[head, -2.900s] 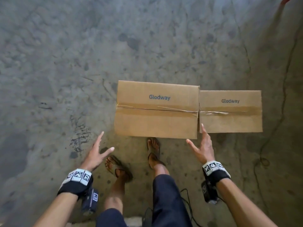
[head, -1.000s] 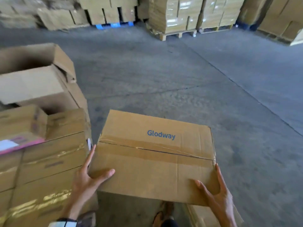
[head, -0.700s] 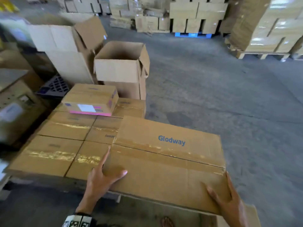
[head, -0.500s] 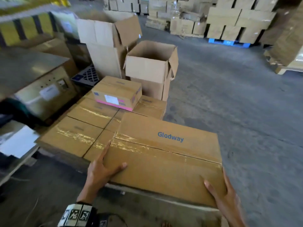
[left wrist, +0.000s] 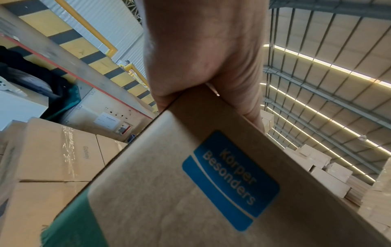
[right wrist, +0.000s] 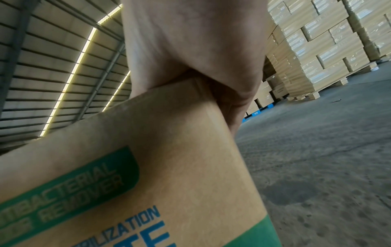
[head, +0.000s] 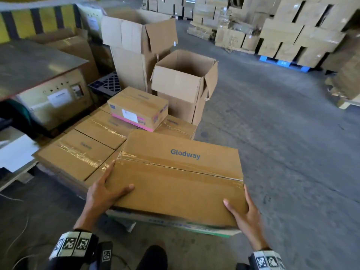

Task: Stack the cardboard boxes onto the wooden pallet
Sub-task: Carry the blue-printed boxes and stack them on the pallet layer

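1. Now both hands clamp one taped box from its near corners: the left hand lays its thumb over the top face with the fingers running up the left side, and the right hand does the same at the right corner, thumb on top and fingers along the side.
2. Up close, the left wrist view shows the left hand wrapped over a top corner of the box, and the right wrist view shows the right hand pinching the matching corner of the box.
3. Compared with three seconds ago, when this box sat on the floor with both hands spread and empty above it, it is now lifted and carried at about waist height.
4. Over the last second the view has swung left, and the stack of boxes has come into reach; the carried box's far left edge now overlaps the stack's near right corner.
5. A smaller pink-edged box sits on the stack's back row, with two open cartons behind.
6. The pallet itself is hidden under the boxes.
7. I judge the carry nearly finished; what remains is lowering the box into the free near-right spot, square with its neighbours.
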`<state>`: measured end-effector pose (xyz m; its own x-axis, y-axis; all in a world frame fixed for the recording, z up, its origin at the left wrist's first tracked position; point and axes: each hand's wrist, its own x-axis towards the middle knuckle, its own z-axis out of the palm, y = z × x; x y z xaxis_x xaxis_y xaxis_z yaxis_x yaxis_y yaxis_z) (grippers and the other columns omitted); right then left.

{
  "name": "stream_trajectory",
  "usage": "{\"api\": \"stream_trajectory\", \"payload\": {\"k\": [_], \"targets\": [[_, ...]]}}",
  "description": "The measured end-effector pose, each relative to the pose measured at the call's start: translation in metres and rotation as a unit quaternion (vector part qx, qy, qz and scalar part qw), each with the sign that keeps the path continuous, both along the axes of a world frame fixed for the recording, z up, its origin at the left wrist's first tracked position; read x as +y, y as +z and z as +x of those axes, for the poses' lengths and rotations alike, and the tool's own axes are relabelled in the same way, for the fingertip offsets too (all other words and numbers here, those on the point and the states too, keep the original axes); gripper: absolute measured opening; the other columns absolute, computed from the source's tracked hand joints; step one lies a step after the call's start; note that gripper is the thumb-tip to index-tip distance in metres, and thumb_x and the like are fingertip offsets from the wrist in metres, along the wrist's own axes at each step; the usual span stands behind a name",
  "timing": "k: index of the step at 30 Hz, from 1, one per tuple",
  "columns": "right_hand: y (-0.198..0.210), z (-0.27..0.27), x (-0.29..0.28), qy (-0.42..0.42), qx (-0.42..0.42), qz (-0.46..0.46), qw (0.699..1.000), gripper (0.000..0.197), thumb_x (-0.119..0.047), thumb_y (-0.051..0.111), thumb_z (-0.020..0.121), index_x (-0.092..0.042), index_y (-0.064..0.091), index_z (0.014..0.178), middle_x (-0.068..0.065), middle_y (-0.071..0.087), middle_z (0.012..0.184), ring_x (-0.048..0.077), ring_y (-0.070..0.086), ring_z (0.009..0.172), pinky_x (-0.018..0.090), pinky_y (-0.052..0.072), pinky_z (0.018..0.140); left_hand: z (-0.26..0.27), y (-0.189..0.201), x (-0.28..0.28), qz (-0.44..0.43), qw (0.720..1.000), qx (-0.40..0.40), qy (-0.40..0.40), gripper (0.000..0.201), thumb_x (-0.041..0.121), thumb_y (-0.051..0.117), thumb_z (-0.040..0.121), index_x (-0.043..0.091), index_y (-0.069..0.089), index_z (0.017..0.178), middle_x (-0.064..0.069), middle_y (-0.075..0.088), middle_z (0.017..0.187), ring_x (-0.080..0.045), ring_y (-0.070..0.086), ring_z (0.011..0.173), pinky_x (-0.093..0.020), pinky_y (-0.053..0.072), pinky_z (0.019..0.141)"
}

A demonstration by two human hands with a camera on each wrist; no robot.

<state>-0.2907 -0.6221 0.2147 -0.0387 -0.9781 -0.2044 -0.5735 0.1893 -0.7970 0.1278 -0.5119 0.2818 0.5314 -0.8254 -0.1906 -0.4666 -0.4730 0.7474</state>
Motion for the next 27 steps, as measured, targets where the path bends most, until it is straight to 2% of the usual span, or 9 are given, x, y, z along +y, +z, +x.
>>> {"api": "stream_trajectory", "payload": {"k": [2, 6, 12, 16, 18, 20, 23, 24, 27], "targets": [[-0.003, -0.003, -0.016, 0.007, 0.004, 0.006, 1.000, 0.118, -0.096, 0.061, 0.051, -0.054, 0.019, 0.153, -0.005, 0.050, 0.151, 0.020, 0.055, 0.131, 0.048, 0.043, 0.111, -0.001, -0.006, -0.015, 0.009, 1.000, 0.007, -0.006, 0.123, 0.079, 0.067, 0.048, 0.045, 0.017, 0.154, -0.011, 0.046, 0.144, -0.033, 0.052, 0.121, -0.048, 0.043, 0.100], [-0.015, -0.001, -0.056, 0.005, 0.026, 0.023, 0.999, 0.118, -0.099, 0.058, 0.050, -0.057, 0.017, 0.152, -0.006, 0.046, 0.154, 0.022, 0.050, 0.136, 0.049, 0.041, 0.113, 0.005, -0.023, -0.054, 0.031, 0.999, 0.008, -0.016, 0.125, 0.088, 0.061, 0.044, 0.048, 0.013, 0.153, -0.009, 0.042, 0.147, -0.033, 0.050, 0.123, -0.052, 0.043, 0.102], [-0.037, 0.025, -0.135, -0.011, 0.010, 0.050, 0.999, 0.119, -0.095, 0.063, 0.051, -0.053, 0.021, 0.153, -0.008, 0.047, 0.152, 0.019, 0.052, 0.133, 0.047, 0.042, 0.112, 0.032, -0.038, -0.155, 0.084, 0.996, 0.033, -0.028, 0.131, 0.085, 0.063, 0.038, 0.043, 0.019, 0.155, -0.011, 0.048, 0.143, -0.032, 0.054, 0.117, -0.049, 0.046, 0.100], [-0.043, 0.040, -0.192, -0.042, 0.005, 0.090, 0.995, 0.119, -0.093, 0.067, 0.051, -0.052, 0.024, 0.153, -0.008, 0.049, 0.149, 0.019, 0.052, 0.132, 0.047, 0.043, 0.112, 0.058, -0.050, -0.232, 0.105, 0.993, 0.039, -0.024, 0.132, 0.085, 0.064, 0.033, 0.045, 0.026, 0.153, -0.011, 0.057, 0.136, -0.030, 0.060, 0.109, -0.045, 0.049, 0.096], [-0.047, 0.047, -0.223, -0.058, -0.002, 0.096, 0.994, 0.114, -0.091, 0.071, 0.052, -0.057, 0.023, 0.150, -0.007, 0.049, 0.151, 0.019, 0.053, 0.132, 0.049, 0.044, 0.111, 0.068, -0.054, -0.273, 0.114, 0.992, 0.043, -0.031, 0.130, 0.082, 0.070, 0.036, 0.044, 0.027, 0.153, -0.012, 0.061, 0.132, -0.031, 0.062, 0.108, -0.043, 0.050, 0.095], [-0.055, 0.053, -0.252, -0.075, -0.006, 0.104, 0.992, 0.111, -0.090, 0.072, 0.052, -0.062, 0.021, 0.147, -0.007, 0.049, 0.151, 0.020, 0.053, 0.132, 0.050, 0.045, 0.110, 0.078, -0.060, -0.310, 0.115, 0.991, 0.057, -0.040, 0.124, 0.075, 0.079, 0.046, 0.043, 0.026, 0.154, -0.012, 0.061, 0.133, -0.031, 0.063, 0.107, -0.042, 0.051, 0.093], [-0.057, 0.064, -0.283, -0.090, 0.002, 0.117, 0.989, 0.114, -0.091, 0.071, 0.051, -0.059, 0.021, 0.149, -0.005, 0.049, 0.151, 0.022, 0.053, 0.131, 0.052, 0.046, 0.109, 0.088, -0.068, -0.353, 0.120, 0.987, 0.062, -0.082, 0.113, 0.062, 0.084, 0.064, 0.040, 0.023, 0.156, -0.014, 0.057, 0.136, -0.026, 0.058, 0.100, -0.039, 0.051, 0.086], [-0.055, 0.068, -0.291, -0.101, 0.004, 0.120, 0.988, 0.117, -0.092, 0.070, 0.051, -0.056, 0.021, 0.151, -0.005, 0.049, 0.150, 0.022, 0.054, 0.131, 0.052, 0.046, 0.108, 0.091, -0.070, -0.367, 0.124, 0.986, 0.063, -0.088, 0.112, 0.059, 0.084, 0.065, 0.038, 0.023, 0.156, -0.014, 0.055, 0.137, -0.025, 0.056, 0.101, -0.038, 0.050, 0.086], [-0.051, 0.076, -0.322, -0.117, 0.011, 0.134, 0.984, 0.123, -0.093, 0.069, 0.047, -0.049, 0.025, 0.153, -0.004, 0.050, 0.149, 0.023, 0.054, 0.131, 0.050, 0.045, 0.110, 0.098, -0.077, -0.417, 0.127, 0.984, 0.054, -0.111, 0.118, 0.070, 0.074, 0.054, 0.035, 0.025, 0.156, -0.012, 0.054, 0.139, -0.031, 0.057, 0.115, -0.044, 0.046, 0.097]]}}
